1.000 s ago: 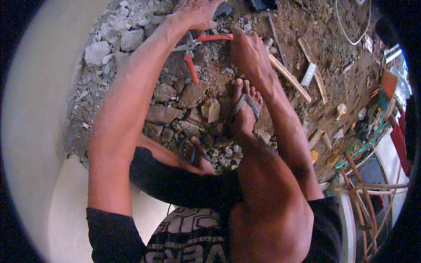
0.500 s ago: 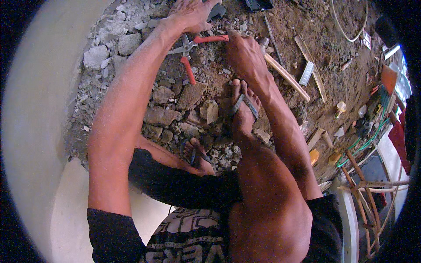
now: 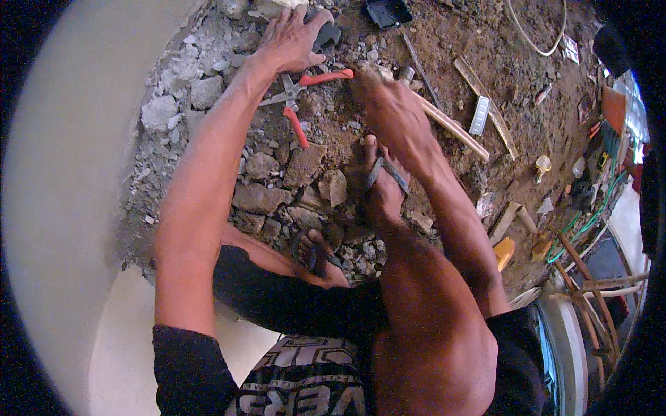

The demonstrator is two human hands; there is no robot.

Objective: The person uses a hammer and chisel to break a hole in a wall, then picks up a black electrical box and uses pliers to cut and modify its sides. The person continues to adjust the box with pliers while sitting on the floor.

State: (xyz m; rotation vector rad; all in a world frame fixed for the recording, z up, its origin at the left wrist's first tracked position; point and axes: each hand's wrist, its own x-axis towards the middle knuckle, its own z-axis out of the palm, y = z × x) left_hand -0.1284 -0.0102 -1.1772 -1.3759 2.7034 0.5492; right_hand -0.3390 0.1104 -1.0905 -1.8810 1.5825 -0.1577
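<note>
My left hand (image 3: 293, 43) reaches to the rubble at the top, its fingers and thumb curved round a dark grey piece (image 3: 327, 36) whose kind I cannot make out. My right hand (image 3: 392, 104) is closed low over the dirt, above my sandalled foot (image 3: 385, 173); its fingertips are turned down and hidden, so anything in them does not show. Between the two hands lie open pliers with red handles (image 3: 295, 125), apart from the left hand. One handle's end reaches close to the right hand. Just right of that hand rests a hammer with a wooden handle (image 3: 454, 127).
Broken concrete (image 3: 161, 112) and stones lie along the pale wall (image 3: 62, 173) at left. A black plastic box (image 3: 388, 12), a wood strip (image 3: 485, 104) and a perforated light bar (image 3: 479, 115) lie on the dirt. Green cord (image 3: 590, 222) and a wooden frame (image 3: 590, 305) stand right.
The whole view has shifted slightly, with the pliers lower in the picture. My left hand's fingers now show spread over the dark piece. My right hand stays close to the same spot.
</note>
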